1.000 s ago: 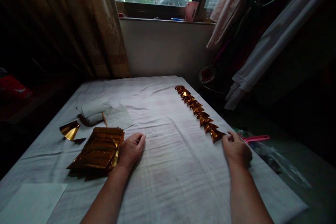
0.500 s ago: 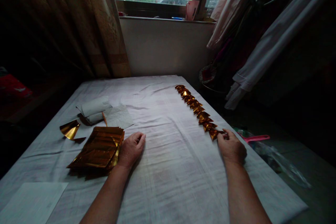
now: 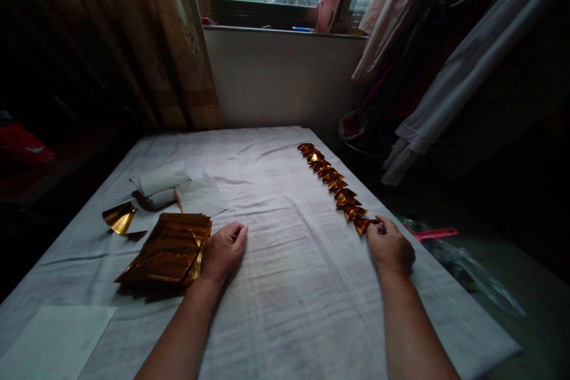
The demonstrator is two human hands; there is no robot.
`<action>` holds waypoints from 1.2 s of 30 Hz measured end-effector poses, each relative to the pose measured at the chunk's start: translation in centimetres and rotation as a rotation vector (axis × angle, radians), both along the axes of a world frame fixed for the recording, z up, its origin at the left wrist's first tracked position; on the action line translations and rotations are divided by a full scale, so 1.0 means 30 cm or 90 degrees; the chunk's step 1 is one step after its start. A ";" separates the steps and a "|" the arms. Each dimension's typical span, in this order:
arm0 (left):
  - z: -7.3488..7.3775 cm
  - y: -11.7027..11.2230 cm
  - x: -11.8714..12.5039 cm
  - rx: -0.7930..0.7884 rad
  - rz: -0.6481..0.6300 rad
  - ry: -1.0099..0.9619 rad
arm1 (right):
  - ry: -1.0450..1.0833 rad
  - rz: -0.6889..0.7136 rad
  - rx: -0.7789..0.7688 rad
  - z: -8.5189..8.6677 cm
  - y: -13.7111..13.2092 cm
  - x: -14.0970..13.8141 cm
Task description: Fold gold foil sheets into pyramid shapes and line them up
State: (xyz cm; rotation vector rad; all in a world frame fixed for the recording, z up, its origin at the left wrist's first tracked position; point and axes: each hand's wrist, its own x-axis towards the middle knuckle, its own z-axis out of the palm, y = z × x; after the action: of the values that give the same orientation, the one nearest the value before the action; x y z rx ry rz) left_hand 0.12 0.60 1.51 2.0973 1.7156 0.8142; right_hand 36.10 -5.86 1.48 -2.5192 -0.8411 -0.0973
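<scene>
A row of several folded gold foil pieces (image 3: 335,185) runs along the right side of the white cloth (image 3: 285,285). My right hand (image 3: 390,246) rests at the near end of that row, fingers curled and touching the last piece. Lying on the cloth, my left hand (image 3: 224,251) has its fingers loosely bent against the right edge of a stack of gold foil sheets (image 3: 168,247). I cannot see that it holds anything.
A curled gold sheet (image 3: 119,217) and folded white papers (image 3: 167,187) lie at the far left. One white sheet (image 3: 53,341) sits at the near left corner. A pink handled tool (image 3: 431,233) lies off the right edge. A pink cup (image 3: 326,13) stands on the windowsill.
My right hand has slid left and slightly away, pushing the near end of the gold row closer together. My left hand has stayed put.
</scene>
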 end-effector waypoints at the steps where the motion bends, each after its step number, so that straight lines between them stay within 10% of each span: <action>1: -0.001 0.000 -0.001 -0.001 -0.002 0.001 | -0.006 0.000 0.003 -0.002 -0.003 0.000; 8: 0.013 -0.003 0.001 -0.020 -0.006 0.037 | -0.122 0.028 0.153 -0.029 0.004 -0.008; 14: 0.049 -0.015 0.015 -0.049 -0.019 0.080 | -0.226 0.304 0.293 -0.016 0.081 -0.147; 19: 0.181 -0.022 -0.026 -0.077 0.012 0.240 | -0.142 0.547 0.259 0.006 0.144 -0.310; 27: 0.253 -0.012 -0.155 -0.168 0.197 0.467 | 0.022 0.582 0.237 -0.010 0.249 -0.475; 36: 0.246 -0.005 -0.157 -0.311 0.172 0.418 | 0.136 0.613 0.300 -0.088 0.243 -0.556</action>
State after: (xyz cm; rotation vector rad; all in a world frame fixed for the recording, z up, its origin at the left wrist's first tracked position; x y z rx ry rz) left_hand -4.58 0.46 8.90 1.9074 2.2553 -0.2858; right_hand 19.41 1.42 -1.15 -1.4661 -1.6053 0.2567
